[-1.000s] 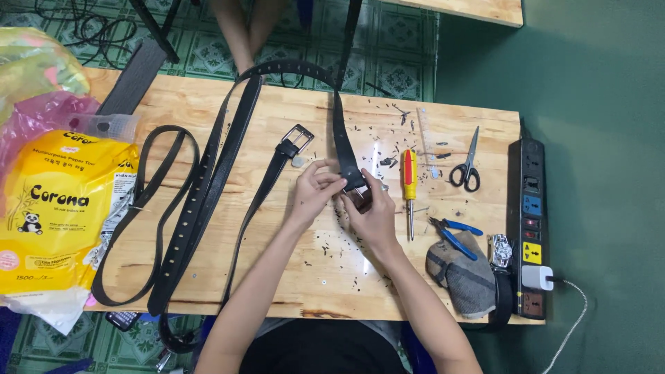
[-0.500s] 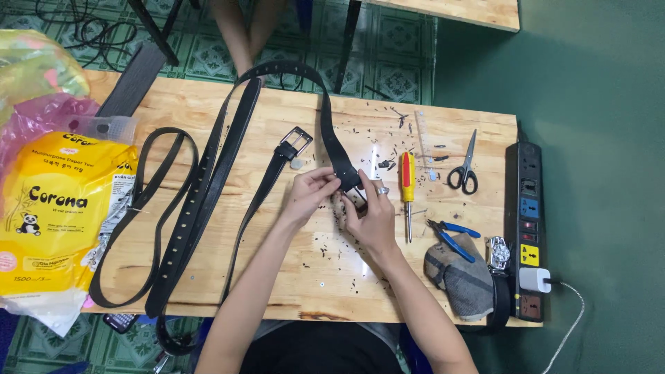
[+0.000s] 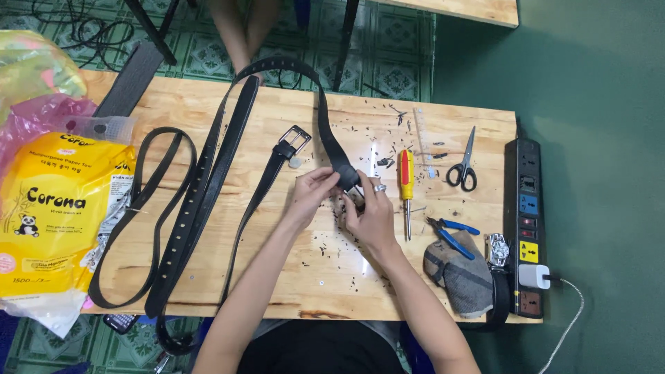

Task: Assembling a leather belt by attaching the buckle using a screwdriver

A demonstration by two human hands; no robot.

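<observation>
Green tiled floor below, pale wooden surface (image 3: 228,104) strewn with dark scraps. Near the middle, black belt (image 3: 331,138) looping off the far edge and back to both hands. Left hand (image 3: 313,192) pinching the belt end, grip narrow, thumb and fingers closed on the leather. Right hand (image 3: 370,215) just beside it, fingertips pressed at the same end; grip closed, though what sits beneath cannot be told. Best done by keeping the end flat and low to the surface, one hand steadying, the other working with small pressure. Screwdriver (image 3: 406,181) near the right hand, scissors (image 3: 463,166) and pliers (image 3: 449,233) farther right. Second belt with buckle (image 3: 294,140) lying left, apart.
</observation>
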